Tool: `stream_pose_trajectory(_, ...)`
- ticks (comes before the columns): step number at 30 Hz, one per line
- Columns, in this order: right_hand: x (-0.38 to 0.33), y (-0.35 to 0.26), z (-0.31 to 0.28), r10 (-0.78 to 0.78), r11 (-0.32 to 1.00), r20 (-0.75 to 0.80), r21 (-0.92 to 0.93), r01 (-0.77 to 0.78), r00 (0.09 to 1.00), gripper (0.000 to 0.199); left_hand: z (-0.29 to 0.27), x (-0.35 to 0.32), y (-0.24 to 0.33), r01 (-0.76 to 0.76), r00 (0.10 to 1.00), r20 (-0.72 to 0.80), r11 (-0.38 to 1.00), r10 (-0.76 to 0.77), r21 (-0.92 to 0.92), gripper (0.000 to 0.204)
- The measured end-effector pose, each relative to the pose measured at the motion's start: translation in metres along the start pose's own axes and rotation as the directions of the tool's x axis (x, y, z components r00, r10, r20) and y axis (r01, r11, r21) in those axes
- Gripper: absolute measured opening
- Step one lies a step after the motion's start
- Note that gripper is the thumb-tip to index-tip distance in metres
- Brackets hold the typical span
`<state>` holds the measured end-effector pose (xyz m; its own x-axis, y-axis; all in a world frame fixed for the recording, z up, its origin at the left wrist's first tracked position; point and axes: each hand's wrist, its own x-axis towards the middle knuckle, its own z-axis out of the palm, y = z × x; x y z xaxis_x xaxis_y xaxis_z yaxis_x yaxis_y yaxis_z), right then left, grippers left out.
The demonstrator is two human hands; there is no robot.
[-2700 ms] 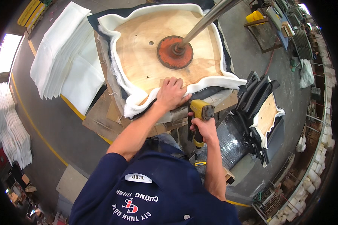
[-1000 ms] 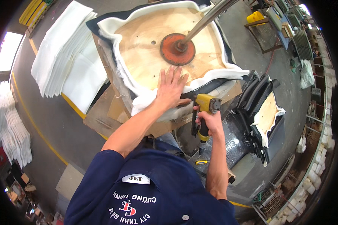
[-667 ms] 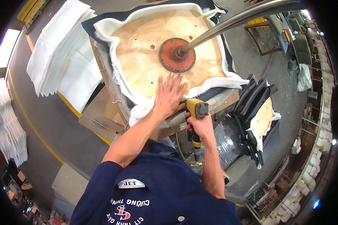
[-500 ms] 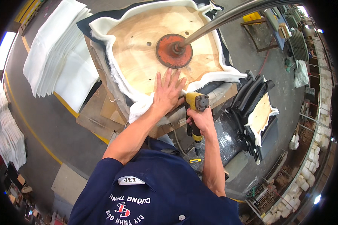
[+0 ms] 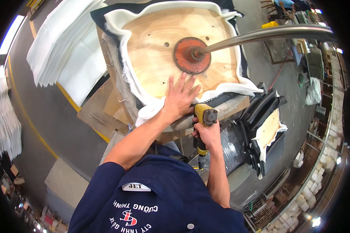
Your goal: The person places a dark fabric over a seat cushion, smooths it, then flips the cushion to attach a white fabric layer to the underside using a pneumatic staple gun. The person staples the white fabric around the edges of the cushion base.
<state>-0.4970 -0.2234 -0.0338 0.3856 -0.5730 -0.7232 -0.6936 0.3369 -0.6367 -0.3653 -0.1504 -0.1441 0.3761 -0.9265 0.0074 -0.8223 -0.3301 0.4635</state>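
A pale plywood seat panel (image 5: 147, 58) lies in front of me, edged by white padding (image 5: 122, 42) and black cover material (image 5: 100, 17). An orange-red round plate (image 5: 181, 58) presses on its middle, at the end of a metal rod (image 5: 256, 35). My left hand (image 5: 178, 101) lies with fingers spread on the wood and padding at the near edge. Just right of it, my right hand (image 5: 208, 135) is wrapped round the grip of a yellow and black staple gun (image 5: 204, 112). The gun's head is beside the near edge of the panel; its nose is hidden.
A stack of white sheets (image 5: 60, 42) stands at the far left, with another white stack (image 5: 4, 116) beyond the yellow floor line. To my right lies a pile of black covers (image 5: 256, 105) with a smaller padded wood panel (image 5: 269, 130). A person (image 5: 286, 4) is at the far right.
The whole view has shifted a little. Relative to the panel, the staple gun and my right hand have moved slightly nearer to me and leftward. My left hand stays pressed on the panel.
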Motion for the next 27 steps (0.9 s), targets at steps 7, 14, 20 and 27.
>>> stream_pose_trajectory(7, 0.002, -0.002, -0.009, -0.031, 0.997, 0.005, 0.077, 0.031, 0.999, 0.028, -0.003, 0.006, 0.002, 0.015, 0.998, -0.057, 0.998, -0.012, 0.059, 0.095)
stream_pose_trajectory(14, -0.003, 0.009, -0.016, -0.056, 0.99, 0.044, 0.134, 0.05, 0.997, 0.041, -0.008, 0.001, -0.006, -0.035, 0.998, -0.047, 0.999, 0.034, -0.028, 0.096)
stream_pose_trajectory(20, -0.005, -0.007, 0.002, -0.021, 1.0, 0.028, 0.011, 0.021, 0.999, 0.034, -0.004, -0.003, -0.002, 0.013, 1.0, -0.016, 0.998, -0.014, -0.066, 0.092)
stream_pose_trajectory(27, 0.002, -0.004, 0.0, -0.032, 0.999, 0.027, -0.009, 0.032, 0.999, 0.026, -0.002, 0.003, -0.002, 0.019, 0.996, -0.093, 0.999, -0.016, 0.039, 0.093)
